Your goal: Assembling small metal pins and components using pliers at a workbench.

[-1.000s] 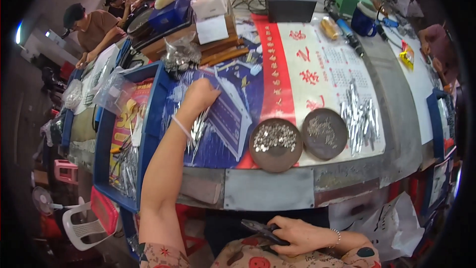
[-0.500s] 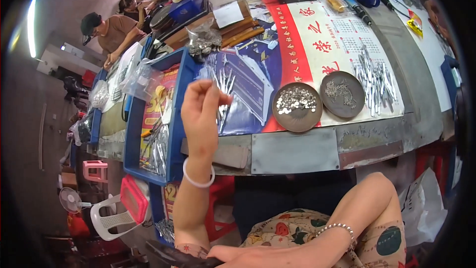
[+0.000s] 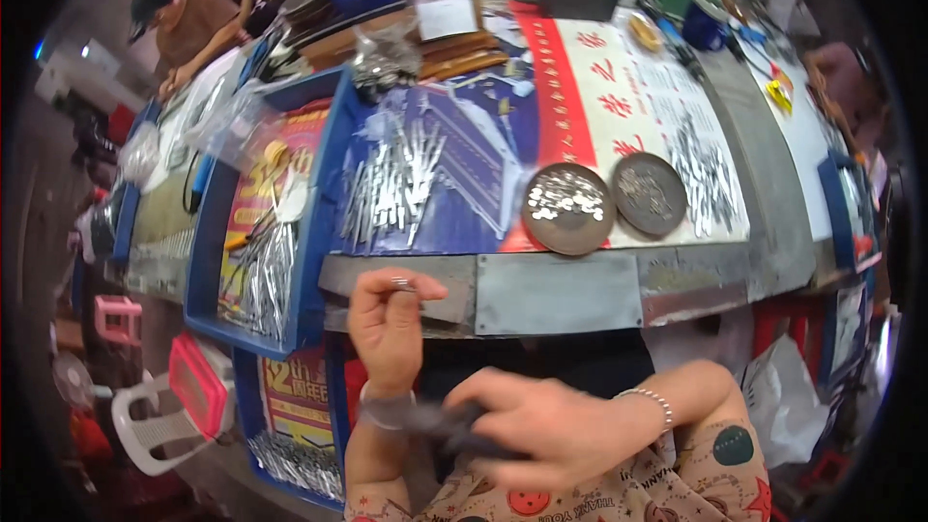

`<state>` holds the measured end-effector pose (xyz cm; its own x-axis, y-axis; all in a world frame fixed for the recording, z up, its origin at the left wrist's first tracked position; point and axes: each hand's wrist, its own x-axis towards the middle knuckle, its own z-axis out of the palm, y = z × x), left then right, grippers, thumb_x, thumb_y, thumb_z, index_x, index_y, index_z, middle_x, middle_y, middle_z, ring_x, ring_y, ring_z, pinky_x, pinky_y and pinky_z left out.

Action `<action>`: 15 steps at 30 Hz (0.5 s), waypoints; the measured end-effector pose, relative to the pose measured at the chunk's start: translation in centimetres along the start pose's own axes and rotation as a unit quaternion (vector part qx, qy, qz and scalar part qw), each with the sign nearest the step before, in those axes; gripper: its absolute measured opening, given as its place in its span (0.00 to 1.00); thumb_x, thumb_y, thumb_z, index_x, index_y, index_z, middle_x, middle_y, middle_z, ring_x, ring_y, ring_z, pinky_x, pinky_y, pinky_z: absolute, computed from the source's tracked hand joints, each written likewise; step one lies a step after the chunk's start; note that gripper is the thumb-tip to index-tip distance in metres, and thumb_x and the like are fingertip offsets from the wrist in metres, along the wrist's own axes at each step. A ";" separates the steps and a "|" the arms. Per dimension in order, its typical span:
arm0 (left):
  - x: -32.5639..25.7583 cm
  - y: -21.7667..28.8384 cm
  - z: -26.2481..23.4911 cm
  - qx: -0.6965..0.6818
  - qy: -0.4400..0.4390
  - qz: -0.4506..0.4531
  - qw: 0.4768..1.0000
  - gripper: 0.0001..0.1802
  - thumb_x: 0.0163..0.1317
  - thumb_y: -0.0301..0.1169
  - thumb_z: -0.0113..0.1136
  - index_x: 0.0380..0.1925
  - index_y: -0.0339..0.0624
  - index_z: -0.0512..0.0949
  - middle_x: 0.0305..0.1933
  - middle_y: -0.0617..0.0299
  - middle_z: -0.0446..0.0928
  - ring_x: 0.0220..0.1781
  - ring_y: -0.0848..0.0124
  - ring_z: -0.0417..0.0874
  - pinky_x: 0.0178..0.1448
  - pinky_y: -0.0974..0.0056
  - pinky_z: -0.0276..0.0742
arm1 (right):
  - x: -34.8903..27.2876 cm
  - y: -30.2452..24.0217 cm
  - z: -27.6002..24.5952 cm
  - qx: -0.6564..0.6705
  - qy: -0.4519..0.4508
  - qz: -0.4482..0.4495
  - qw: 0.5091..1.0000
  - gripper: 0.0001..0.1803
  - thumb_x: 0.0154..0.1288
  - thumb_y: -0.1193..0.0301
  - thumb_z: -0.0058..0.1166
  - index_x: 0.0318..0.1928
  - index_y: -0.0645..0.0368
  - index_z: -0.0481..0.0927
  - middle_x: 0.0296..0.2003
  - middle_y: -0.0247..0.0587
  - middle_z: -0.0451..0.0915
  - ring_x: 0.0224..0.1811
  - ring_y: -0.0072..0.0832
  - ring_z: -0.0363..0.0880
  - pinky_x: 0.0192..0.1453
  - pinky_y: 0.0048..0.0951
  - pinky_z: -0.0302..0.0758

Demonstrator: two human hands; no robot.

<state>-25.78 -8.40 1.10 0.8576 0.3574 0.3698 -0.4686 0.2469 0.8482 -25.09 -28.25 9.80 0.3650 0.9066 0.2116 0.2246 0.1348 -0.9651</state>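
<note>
My left hand [image 3: 385, 333] is raised just in front of the table's near edge, thumb and fingers pinched together. A small silvery glint [image 3: 401, 283] shows at its fingertips; what it is cannot be made out. My right hand [image 3: 556, 430] is in front of my lap with its fingers curled around a dark, long, motion-blurred thing [image 3: 445, 425], which reaches across my left wrist. Beyond my left hand, a loose bundle of thin metal strips [image 3: 394, 179] lies on the blue part of the poster sheet [image 3: 474, 155].
Two round brown dishes stand right of centre: one [image 3: 568, 237] with shiny discs, one [image 3: 650, 222] with small metal pieces. More metal strips [image 3: 706, 174] lie at right. A blue tray [image 3: 205, 280] holds tools at left; another blue tray [image 3: 340, 406] is below it. A person [image 3: 193, 29] sits at far left.
My left hand has come down and back from over the table to its near edge. My right hand has come up into view, holding the dark thing. The whole view has shifted.
</note>
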 end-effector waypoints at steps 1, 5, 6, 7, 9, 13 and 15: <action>-0.2 -0.6 0.0 -0.011 -0.010 0.000 1.000 0.05 0.69 0.25 0.54 0.42 0.36 0.71 0.39 0.54 0.78 0.41 0.67 0.81 0.49 0.63 0.78 | -0.4 0.7 -0.8 -0.058 0.033 -0.008 0.998 0.09 0.58 0.71 0.58 0.33 0.66 0.77 0.49 0.52 0.71 0.39 0.45 0.78 0.42 0.38 0.79; -1.0 -2.0 -0.8 0.009 -0.058 -0.026 0.998 0.05 0.70 0.22 0.53 0.43 0.36 0.71 0.42 0.53 0.78 0.43 0.70 0.80 0.49 0.68 0.76 | -1.0 1.9 -2.9 -0.186 0.054 0.091 0.977 0.14 0.58 0.66 0.64 0.31 0.65 0.78 0.49 0.52 0.74 0.34 0.44 0.79 0.38 0.38 0.78; -0.9 -2.3 -1.0 0.009 -0.079 -0.014 0.997 0.05 0.69 0.22 0.53 0.43 0.36 0.72 0.42 0.53 0.78 0.42 0.70 0.80 0.49 0.68 0.75 | -1.0 2.3 -3.2 -0.222 0.056 0.104 0.968 0.14 0.57 0.66 0.65 0.31 0.65 0.78 0.48 0.53 0.74 0.36 0.44 0.79 0.39 0.38 0.77; -0.9 -2.5 -1.2 0.011 -0.100 -0.002 0.995 0.05 0.69 0.22 0.53 0.43 0.36 0.72 0.42 0.53 0.78 0.42 0.70 0.80 0.48 0.68 0.75 | -0.7 2.6 -3.5 -0.243 0.052 0.117 0.962 0.13 0.57 0.66 0.65 0.31 0.65 0.78 0.48 0.54 0.74 0.38 0.45 0.79 0.39 0.38 0.77; -0.8 -2.9 -1.4 0.000 -0.092 -0.012 0.996 0.05 0.69 0.23 0.54 0.43 0.36 0.73 0.41 0.54 0.78 0.41 0.71 0.79 0.48 0.69 0.75 | 0.2 2.2 -4.1 -0.290 0.052 0.109 0.949 0.13 0.56 0.67 0.65 0.31 0.65 0.78 0.47 0.54 0.75 0.38 0.45 0.79 0.39 0.37 0.77; -0.7 -2.5 -1.8 0.012 -0.100 0.002 0.995 0.05 0.70 0.24 0.54 0.43 0.35 0.73 0.40 0.55 0.77 0.37 0.72 0.79 0.44 0.70 0.75 | 2.6 -0.2 -5.1 -0.382 0.071 0.046 0.920 0.13 0.50 0.72 0.67 0.30 0.67 0.77 0.46 0.53 0.75 0.38 0.43 0.79 0.39 0.36 0.78; -0.5 -2.5 -1.7 0.009 -0.107 0.000 0.994 0.05 0.70 0.24 0.54 0.43 0.35 0.73 0.40 0.55 0.77 0.36 0.73 0.78 0.43 0.70 0.75 | 3.5 -0.1 -5.2 -0.441 0.090 -0.012 0.893 0.15 0.44 0.74 0.69 0.29 0.68 0.76 0.45 0.51 0.76 0.36 0.42 0.78 0.34 0.36 0.77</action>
<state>-25.45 -7.66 -1.85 0.8840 0.1563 0.4406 -0.4663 0.2293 0.8544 -19.08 -27.15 11.42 0.4722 0.8178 0.3289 0.8296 -0.2862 -0.4795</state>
